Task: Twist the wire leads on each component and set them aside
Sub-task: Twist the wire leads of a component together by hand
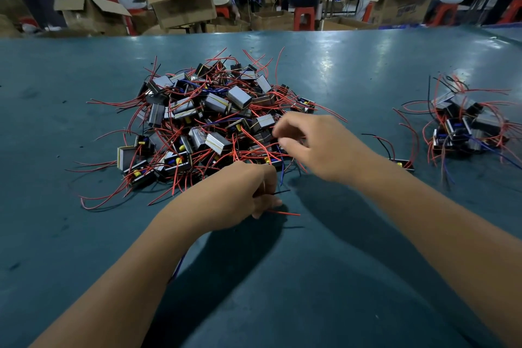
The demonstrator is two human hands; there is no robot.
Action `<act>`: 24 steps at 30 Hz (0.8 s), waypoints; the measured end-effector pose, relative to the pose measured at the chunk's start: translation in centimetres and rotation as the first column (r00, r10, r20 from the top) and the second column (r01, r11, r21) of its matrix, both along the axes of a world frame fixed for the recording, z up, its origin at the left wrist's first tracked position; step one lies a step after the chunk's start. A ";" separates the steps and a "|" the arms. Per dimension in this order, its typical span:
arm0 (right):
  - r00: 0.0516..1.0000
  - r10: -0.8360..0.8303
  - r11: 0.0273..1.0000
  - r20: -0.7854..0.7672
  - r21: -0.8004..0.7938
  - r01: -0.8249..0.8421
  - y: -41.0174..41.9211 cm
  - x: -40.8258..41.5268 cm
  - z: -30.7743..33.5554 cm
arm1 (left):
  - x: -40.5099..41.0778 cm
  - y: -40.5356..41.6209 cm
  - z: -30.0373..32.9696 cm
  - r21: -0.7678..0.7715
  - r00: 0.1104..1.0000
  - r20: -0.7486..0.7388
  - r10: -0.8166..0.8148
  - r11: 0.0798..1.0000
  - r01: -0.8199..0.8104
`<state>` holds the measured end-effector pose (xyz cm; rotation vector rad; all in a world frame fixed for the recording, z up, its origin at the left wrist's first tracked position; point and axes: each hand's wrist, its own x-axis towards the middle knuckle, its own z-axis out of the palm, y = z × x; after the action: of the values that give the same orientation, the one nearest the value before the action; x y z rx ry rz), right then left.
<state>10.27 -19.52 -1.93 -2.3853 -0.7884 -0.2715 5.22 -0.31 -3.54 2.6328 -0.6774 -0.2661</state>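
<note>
While curled round thin red and black wire leads [278, 202], left hand [243, 192] beside component pile [209, 118], right hand [316, 144] blurred, fingers loosely bent, grip unclear.

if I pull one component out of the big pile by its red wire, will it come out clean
Probably not. The leads in the big pile cross and loop over each other, so neighbours would likely drag along. The wires look thin and floppy, while the blocky metal-cored bodies seem heavy for their size, so the component may dangle and swing.
</note>
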 end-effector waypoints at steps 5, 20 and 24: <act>0.995 -0.027 0.918 0.099 -0.390 0.064 3.5 5.2 0.9 | 0.1 0.1 -0.2 -0.016 1.000 -0.002 0.001 1.000 -0.001; 0.992 -0.095 0.970 -0.088 0.215 0.112 0.9 6.0 5.7 | 0.6 0.8 -0.7 -0.087 1.000 0.012 0.016 0.996 -0.015; 0.980 0.019 0.849 -0.198 0.520 0.089 0.3 5.4 5.6 | 0.6 0.7 -1.0 -0.058 1.000 0.024 0.016 0.998 -0.015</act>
<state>15.65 -19.24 3.63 -1.8675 -0.4946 -0.2269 5.83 0.38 -4.51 2.5887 -0.6625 -0.2074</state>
